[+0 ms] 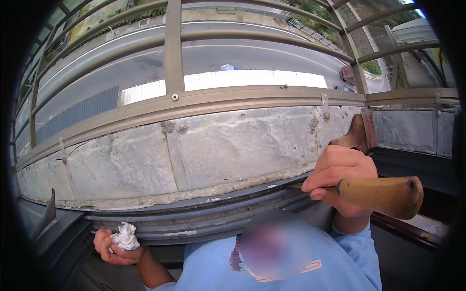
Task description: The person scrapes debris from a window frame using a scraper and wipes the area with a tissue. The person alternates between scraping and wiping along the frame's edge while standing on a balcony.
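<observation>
My right hand (342,178) grips a tool with a thick wooden handle (382,196), likely a scraper or putty knife. Its thin metal blade (296,185) lies at the dark metal window track (218,222), along the foot of a stone-tiled ledge; most of the blade is hidden by my fingers. At the left end of the track, my left hand (118,251) holds a crumpled white wad (125,236), which could be tissue or soft filler. A thin grey tip shows beside those fingers, too little to name. White smears (180,233) mark the track.
Beyond the track runs the grey stone ledge (240,145), bounded by a metal railing (174,47) high above a road (233,54). A worn wooden-handled brush (356,132) leans in the ledge's right corner. A window sash edge (54,236) stands at the left.
</observation>
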